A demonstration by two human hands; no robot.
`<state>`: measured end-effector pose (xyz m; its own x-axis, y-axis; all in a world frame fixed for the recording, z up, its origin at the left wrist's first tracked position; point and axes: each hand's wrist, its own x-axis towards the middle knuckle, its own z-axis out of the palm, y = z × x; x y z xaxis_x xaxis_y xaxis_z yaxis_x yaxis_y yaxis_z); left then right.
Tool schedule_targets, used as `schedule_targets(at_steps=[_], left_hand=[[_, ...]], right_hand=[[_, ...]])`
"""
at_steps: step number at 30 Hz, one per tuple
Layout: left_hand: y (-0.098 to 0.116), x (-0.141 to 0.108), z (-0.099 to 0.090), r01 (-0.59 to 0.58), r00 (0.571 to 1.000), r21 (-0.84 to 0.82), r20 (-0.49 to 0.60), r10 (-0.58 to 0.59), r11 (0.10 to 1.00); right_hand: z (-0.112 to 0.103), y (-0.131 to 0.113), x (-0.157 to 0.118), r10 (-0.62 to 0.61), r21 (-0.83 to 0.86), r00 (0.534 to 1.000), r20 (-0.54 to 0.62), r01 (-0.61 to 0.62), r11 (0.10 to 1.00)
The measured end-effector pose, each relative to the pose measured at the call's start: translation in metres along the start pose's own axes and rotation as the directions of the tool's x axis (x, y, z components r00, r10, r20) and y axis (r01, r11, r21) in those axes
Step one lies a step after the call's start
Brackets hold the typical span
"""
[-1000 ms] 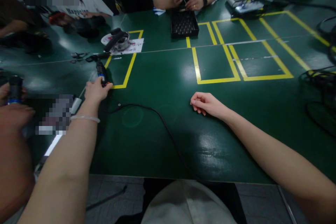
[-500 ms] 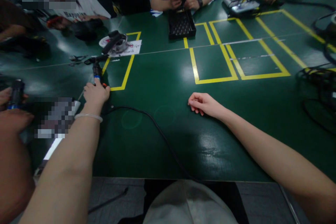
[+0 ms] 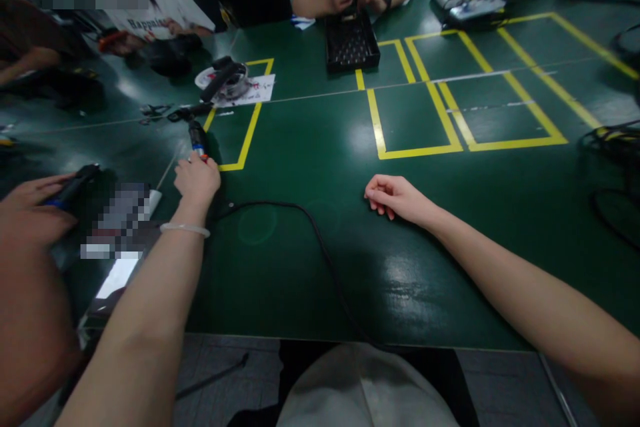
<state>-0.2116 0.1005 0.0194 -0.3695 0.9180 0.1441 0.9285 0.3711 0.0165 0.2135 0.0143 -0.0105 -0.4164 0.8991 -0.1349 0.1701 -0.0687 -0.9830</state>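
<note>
My left hand [image 3: 197,179], with a pale bangle at the wrist, is wrapped around the near end of a black cylindrical tool [image 3: 197,137] with a blue band. The tool lies on the green table and points away from me; its exact kind is unclear. A black cord [image 3: 320,233] runs from near my left wrist across the table to its front edge. My right hand [image 3: 393,195] rests on the table with its fingers loosely curled and nothing visible in them.
A co-worker's hand [image 3: 37,203] at the left holds a similar tool. A black tray [image 3: 333,67] stands before a person opposite. Yellow tape [image 3: 420,152] marks boxes. Black tape-like rolls [image 3: 225,80] lie on paper; cables [image 3: 613,167] lie at the right.
The view has shifted slightly, so most things sit a little further right. The co-worker's tool at the left has gone from upright to slanting. My grip and my right hand look the same.
</note>
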Motion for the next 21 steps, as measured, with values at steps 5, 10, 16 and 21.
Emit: schedule_targets(at_steps=[5, 10, 16, 21], left_hand=[[0.024, -0.033, -0.002, -0.085, 0.996, -0.012, 0.038, 0.086, 0.996], [0.069, -0.085, -0.011, -0.257, 0.964, -0.001, 0.067, 0.256, 0.966], [0.129, -0.144, -0.028, -0.487, 0.866, -0.034, 0.115, 0.487, 0.873], [0.166, -0.174, -0.031, -0.606, 0.783, -0.077, 0.115, 0.611, 0.792]], right_hand=[[0.001, -0.001, 0.0, 0.001, 0.025, 1.0, -0.017, -0.001, 1.0], [0.001, -0.001, 0.0, -0.016, 0.029, 0.998, -0.062, 0.018, 0.999], [0.002, 0.003, 0.0, -0.251, -0.194, 0.951, -0.179, 0.216, 0.957], [0.005, -0.001, -0.004, -0.414, -0.391, 0.906, -0.083, 0.352, 0.85]])
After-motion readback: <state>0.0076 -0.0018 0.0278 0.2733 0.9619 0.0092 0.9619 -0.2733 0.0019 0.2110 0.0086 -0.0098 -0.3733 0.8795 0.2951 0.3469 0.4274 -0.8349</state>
